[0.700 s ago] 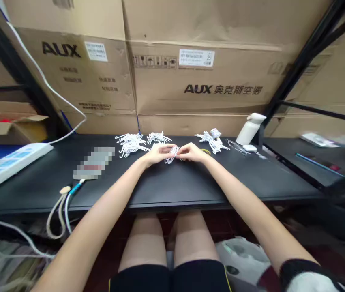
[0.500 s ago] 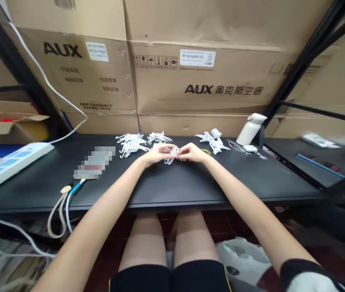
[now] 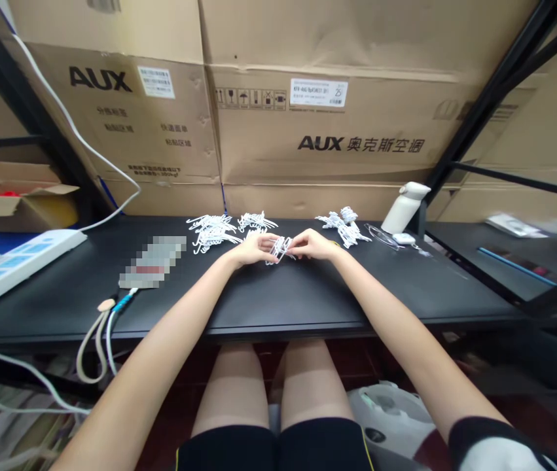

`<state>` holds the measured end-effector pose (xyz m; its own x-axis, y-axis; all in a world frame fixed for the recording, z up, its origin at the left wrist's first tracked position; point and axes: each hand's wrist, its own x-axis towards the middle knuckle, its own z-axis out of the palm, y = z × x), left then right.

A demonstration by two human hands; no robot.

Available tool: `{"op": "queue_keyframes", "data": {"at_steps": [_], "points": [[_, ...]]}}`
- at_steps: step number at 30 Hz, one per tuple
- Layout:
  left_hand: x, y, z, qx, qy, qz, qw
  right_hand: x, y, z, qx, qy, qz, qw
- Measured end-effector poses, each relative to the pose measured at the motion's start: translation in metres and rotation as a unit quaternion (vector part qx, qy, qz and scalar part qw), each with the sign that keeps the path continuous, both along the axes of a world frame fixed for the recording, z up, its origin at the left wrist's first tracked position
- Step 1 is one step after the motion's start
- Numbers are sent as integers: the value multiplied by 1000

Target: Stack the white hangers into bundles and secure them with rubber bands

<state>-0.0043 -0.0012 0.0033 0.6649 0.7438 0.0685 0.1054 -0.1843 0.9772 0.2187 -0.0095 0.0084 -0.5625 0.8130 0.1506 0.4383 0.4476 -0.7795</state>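
Between my hands is a small bundle of white wire hooks point(image 3: 281, 247). My left hand point(image 3: 254, 248) is closed around the bundle's left side, thumb below and fingers above. My right hand point(image 3: 313, 246) pinches at the right end of the same bundle; thin ends stick out by its fingertips, and I cannot tell whether it grips a hook or a band. Piles of similar white hooks point(image 3: 212, 232) lie beyond my left hand, with a smaller pile point(image 3: 257, 221) beside them. Tied-looking white bundles point(image 3: 349, 230) rest beyond my right hand, which mostly covers a yellow band.
A white bottle point(image 3: 406, 208), a small white case point(image 3: 404, 239) and a clear looped cord stand at the back right. On the left are a blurred-out phone-like object point(image 3: 153, 261) with a strap and a white power strip point(image 3: 23, 261). Large cardboard boxes point(image 3: 258, 157) wall the back.
My right hand has shifted slightly right, away from my left, and more of the hook bundle shows between them. The yellow band is now more covered by my right hand.
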Motion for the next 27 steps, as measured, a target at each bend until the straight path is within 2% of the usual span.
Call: {"op": "queue_keyframes", "data": {"at_steps": [5, 11, 21, 27], "points": [[0, 2, -2, 8, -6, 2, 1000, 3, 0, 0, 9, -19, -16, 1000], [-1, 1, -1, 7, 6, 12, 1000, -7, -3, -2, 37, 18, -29, 999], [-1, 1, 1, 27, 12, 60, 998, -4, -4, 1, 8, 30, -17, 999], [-1, 1, 1, 22, 3, 56, 998, -6, -3, -1, 9, 31, -22, 999]]}}
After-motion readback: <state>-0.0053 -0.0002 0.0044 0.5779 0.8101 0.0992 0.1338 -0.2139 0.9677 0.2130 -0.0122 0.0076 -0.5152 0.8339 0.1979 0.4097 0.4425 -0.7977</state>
